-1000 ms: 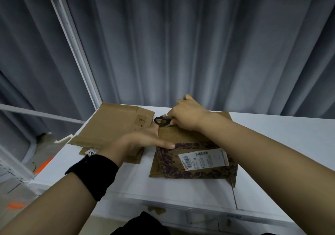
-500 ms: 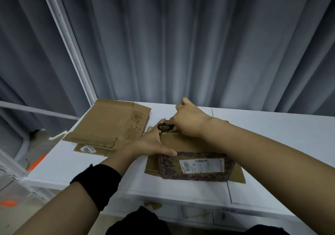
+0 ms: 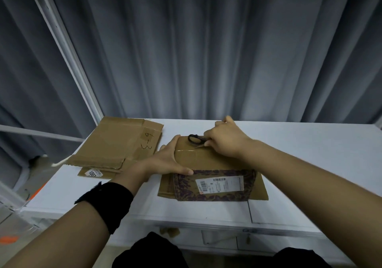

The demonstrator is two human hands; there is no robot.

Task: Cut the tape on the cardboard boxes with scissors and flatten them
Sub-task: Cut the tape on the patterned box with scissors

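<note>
Left hand, fingers straight, braces the box's left edge; right hand, fingers curled round scissors at its far edge; I'd slide blades shallow along the tape.

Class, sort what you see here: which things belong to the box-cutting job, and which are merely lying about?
Job: black-handled scissors in the right hand; brown cardboard box with white label, steadied by the left hand; stack of flattened brown cardboard.
Lying about: grey pleated curtain; white metal post.
</note>
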